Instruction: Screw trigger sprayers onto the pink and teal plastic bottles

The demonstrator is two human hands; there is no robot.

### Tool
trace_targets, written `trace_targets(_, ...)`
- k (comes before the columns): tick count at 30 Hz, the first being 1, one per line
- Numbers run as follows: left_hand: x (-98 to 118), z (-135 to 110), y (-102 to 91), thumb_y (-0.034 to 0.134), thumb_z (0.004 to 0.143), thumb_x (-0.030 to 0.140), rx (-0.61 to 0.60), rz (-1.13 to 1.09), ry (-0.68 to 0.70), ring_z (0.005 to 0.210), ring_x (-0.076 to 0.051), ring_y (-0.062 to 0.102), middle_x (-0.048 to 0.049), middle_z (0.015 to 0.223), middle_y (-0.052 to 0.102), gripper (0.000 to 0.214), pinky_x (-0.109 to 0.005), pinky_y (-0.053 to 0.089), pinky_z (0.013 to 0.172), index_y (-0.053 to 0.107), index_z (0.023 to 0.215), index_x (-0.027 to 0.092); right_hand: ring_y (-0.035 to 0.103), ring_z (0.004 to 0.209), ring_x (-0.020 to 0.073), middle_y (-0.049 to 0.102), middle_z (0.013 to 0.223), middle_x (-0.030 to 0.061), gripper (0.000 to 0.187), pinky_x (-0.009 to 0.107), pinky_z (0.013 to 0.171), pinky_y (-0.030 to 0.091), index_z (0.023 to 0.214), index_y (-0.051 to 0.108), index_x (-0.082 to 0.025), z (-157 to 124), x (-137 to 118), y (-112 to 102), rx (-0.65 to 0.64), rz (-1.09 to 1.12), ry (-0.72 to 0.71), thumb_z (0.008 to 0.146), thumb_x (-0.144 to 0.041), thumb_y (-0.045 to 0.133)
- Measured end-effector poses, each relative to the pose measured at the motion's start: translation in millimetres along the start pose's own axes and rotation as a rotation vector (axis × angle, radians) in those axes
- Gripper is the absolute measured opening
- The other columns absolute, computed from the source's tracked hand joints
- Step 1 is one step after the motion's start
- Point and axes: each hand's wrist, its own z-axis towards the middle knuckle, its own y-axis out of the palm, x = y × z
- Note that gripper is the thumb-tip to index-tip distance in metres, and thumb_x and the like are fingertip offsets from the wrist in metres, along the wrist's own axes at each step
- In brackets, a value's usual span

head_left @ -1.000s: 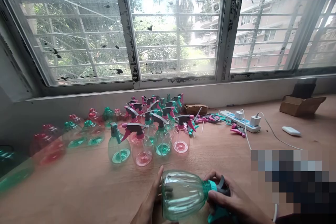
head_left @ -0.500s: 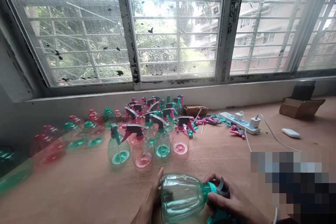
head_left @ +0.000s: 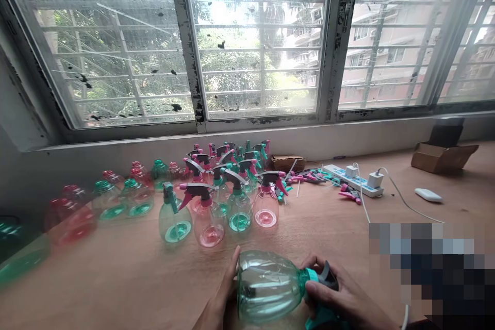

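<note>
A clear green spray bottle [head_left: 270,286] lies on its side between my two hands, its base to the left and its neck to the right. My left hand [head_left: 224,289] is closed around the base end, with most of its fingers hidden behind the bottle. At the neck, my right hand [head_left: 332,289] grips the teal collar and the black and teal spray head [head_left: 328,277], thumb on the near side. Just beyond stand finished-looking spray bottles with heads on, among them a pink one [head_left: 209,227] and a green one [head_left: 175,221].
Headless green and pink bottles [head_left: 137,198] stand to the left. Loose spray heads [head_left: 309,176] lie in a pile beside a white power strip [head_left: 356,181] with cables. Farther right are a white mouse-like object [head_left: 428,195] and an open cardboard box [head_left: 444,159]. Windows run behind the table.
The green bottle has turned a little about its long axis and its base end has risen slightly. Both hands keep nearly the same places.
</note>
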Motion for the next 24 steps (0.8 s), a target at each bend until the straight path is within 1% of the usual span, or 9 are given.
trace_targets(2,-1,-1,-0.8,0.068,0.081,0.069,-0.006,-0.014,0.010,0.154,-0.039,0.025,-0.0103,0.166,0.033,0.111,-0.048,0.017,0.127,0.010,0.163,0.024,0.066,0.060,0.0134,0.072,0.068,-0.0027,0.041,0.023,0.059,0.047,0.093,0.061,-0.018,-1,0,0,0.003,0.013,0.006,0.077,-0.048,0.084)
trace_targets(3,-1,-2,-1.5,0.067,0.081,0.069,-0.016,-0.015,0.002,0.155,-0.039,0.022,-0.0098,0.167,0.032,0.108,-0.049,0.015,0.127,0.012,0.163,0.024,0.066,0.060,0.0135,0.072,0.068,-0.0024,0.041,0.023,0.059,0.047,0.093,0.061,-0.018,-1,0,0,0.003,0.013,0.009,0.077,-0.048,0.084)
trace_targets(5,-3,-1,-3.1,0.069,0.081,0.067,-0.032,-0.009,-0.037,0.152,-0.039,0.028,-0.0095,0.165,0.037,0.106,-0.049,0.018,0.126,0.015,0.162,0.026,0.066,0.061,0.0136,0.072,0.068,-0.0021,0.041,0.023,0.058,0.047,0.092,0.061,-0.018,-1,0,-1,0.006,0.007,0.007,0.077,-0.048,0.084)
trace_targets(7,-6,0,-3.9,0.074,0.079,0.063,-0.046,-0.019,-0.065,0.144,-0.039,0.044,-0.0102,0.156,0.049,0.109,-0.050,0.026,0.124,0.012,0.162,0.028,0.066,0.060,0.0138,0.072,0.067,-0.0020,0.042,0.023,0.058,0.048,0.093,0.061,-0.017,-1,1,-3,0.015,0.000,0.000,0.077,-0.049,0.084)
trace_targets(9,-8,2,-2.9,0.076,0.079,0.061,-0.060,-0.061,-0.043,0.138,-0.037,0.052,-0.0106,0.150,0.055,0.112,-0.049,0.031,0.121,0.007,0.162,0.030,0.066,0.060,0.0139,0.072,0.066,-0.0021,0.043,0.023,0.058,0.048,0.096,0.060,-0.017,0,2,-4,0.026,0.006,-0.006,0.078,-0.049,0.083)
trace_targets(12,-12,3,0.8,0.075,0.081,0.059,-0.066,-0.121,0.010,0.146,-0.038,0.041,-0.0116,0.158,0.046,0.112,-0.051,0.030,0.121,0.003,0.162,0.031,0.066,0.059,0.0134,0.072,0.065,-0.0022,0.043,0.022,0.058,0.048,0.095,0.060,-0.017,1,3,-4,0.027,0.019,-0.009,0.077,-0.049,0.084)
trace_targets(16,-15,0,3.6,0.075,0.073,0.071,-0.034,-0.165,-0.034,0.153,-0.039,0.028,-0.0145,0.164,0.037,0.122,-0.048,0.029,0.122,0.007,0.163,0.024,0.066,0.059,0.0130,0.071,0.067,-0.0024,0.043,0.021,0.056,0.047,0.090,0.061,-0.017,1,2,-1,-0.003,0.028,0.004,0.073,-0.046,0.088)
trace_targets(20,-12,-1,1.7,0.078,0.071,0.069,-0.021,-0.164,-0.099,0.142,-0.037,0.046,-0.0158,0.158,0.044,0.119,-0.044,0.037,0.118,0.015,0.162,0.024,0.067,0.060,0.0139,0.071,0.068,-0.0028,0.044,0.022,0.057,0.048,0.092,0.061,-0.018,0,1,-1,0.017,0.009,0.017,0.073,-0.048,0.087)
trace_targets(24,-5,0,-0.6,0.079,0.077,0.058,-0.016,-0.071,-0.016,0.126,-0.033,0.060,-0.0112,0.137,0.062,0.113,-0.043,0.043,0.113,0.010,0.162,0.030,0.067,0.060,0.0158,0.071,0.067,-0.0020,0.043,0.024,0.058,0.049,0.094,0.062,-0.019,0,0,-2,0.047,-0.037,-0.026,0.075,-0.049,0.085)
